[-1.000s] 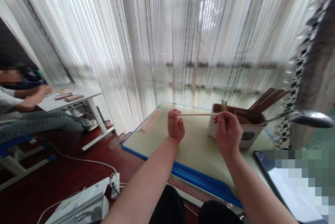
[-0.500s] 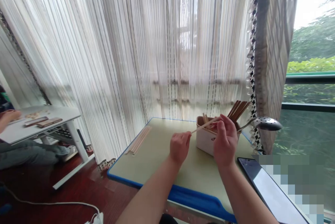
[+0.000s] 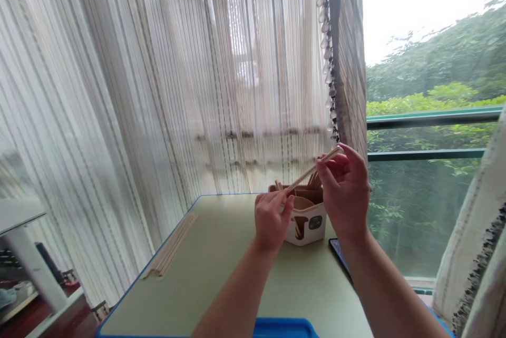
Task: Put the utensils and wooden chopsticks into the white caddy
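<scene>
Curtain [image 3: 177, 90]: we saw it hang in pale, striped folds behind the white caddy [image 3: 316, 233].
Greenery [image 3: 427, 95]: we saw it outdoors, beyond the railing [image 3: 427, 156], to the right of the caddy.
Desk [image 3: 221, 274]: we saw its pale, blue-edged top beneath the caddy and spreading to the left of it.
White table [image 3: 19, 216]: we saw only a corner and a leg, well to the left of the caddy.
Caddy: we saw it upright on the desk, with thin light sticks [image 3: 279, 186] and darker ones [image 3: 315, 180] poking above its rim.
Right hand [image 3: 348, 190]: we held it raised at the caddy's right end, its fingers [image 3: 324, 172] pinching the pale stick [image 3: 306, 175] near the upper end.
Left hand [image 3: 272, 219]: we held it in front of the caddy's left end, fingers bunched together and pinching the stick's lower end.
Stick bundle [image 3: 172, 248]: we had it lying flat, side by side, well to the left of the caddy.
Phone [image 3: 338, 254]: we saw it partly behind the right forearm, just right of the caddy.
Pale stick: we held it tilted above the caddy's front; we could not tell whether it was one or two together.
</scene>
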Motion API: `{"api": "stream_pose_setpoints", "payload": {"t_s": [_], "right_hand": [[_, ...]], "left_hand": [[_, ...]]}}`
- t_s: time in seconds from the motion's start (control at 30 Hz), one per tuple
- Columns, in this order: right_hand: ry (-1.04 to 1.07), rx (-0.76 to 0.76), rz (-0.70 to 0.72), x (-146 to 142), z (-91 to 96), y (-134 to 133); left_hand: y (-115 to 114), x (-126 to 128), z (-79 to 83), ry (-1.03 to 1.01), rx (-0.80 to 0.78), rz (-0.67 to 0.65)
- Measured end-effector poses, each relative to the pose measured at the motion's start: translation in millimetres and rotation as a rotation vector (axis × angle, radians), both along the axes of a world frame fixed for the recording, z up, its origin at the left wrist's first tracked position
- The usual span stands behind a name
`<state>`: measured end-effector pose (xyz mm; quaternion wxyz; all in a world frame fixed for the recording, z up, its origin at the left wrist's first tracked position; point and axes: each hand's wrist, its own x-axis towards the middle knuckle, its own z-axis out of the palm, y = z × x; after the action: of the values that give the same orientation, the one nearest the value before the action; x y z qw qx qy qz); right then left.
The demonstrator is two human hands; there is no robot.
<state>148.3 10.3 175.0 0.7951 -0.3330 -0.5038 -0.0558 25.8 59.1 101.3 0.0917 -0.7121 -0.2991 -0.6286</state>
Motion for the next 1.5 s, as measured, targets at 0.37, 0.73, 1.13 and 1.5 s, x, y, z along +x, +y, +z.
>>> {"api": "stream_pose_setpoints", "payload": {"t_s": [0.37, 0.73, 1.13, 1.5], "right_hand": [[-0.111, -0.14, -0.092, -2.6, -28.0, 21.8], [-0.14, -0.327, -0.025, -1.0, -55.7, 54.7], [-0.415, -0.465, -0.172, -4.0, -66.0, 51.9], [-0.57, -0.471, -0.269, -11.9, -84.6, 47.5]], "left_hand": [[29.8, 0.4, -38.0, -0.162, -0.067, 0.005], [44.9, -7.3, -33.0, -0.11, -0.276, -0.117], [35.5, -2.6, -30.7, -0.122, -0.308, -0.196], [30.8, -5.3, -35.7, -0.196, -0.346, -0.159]]}}
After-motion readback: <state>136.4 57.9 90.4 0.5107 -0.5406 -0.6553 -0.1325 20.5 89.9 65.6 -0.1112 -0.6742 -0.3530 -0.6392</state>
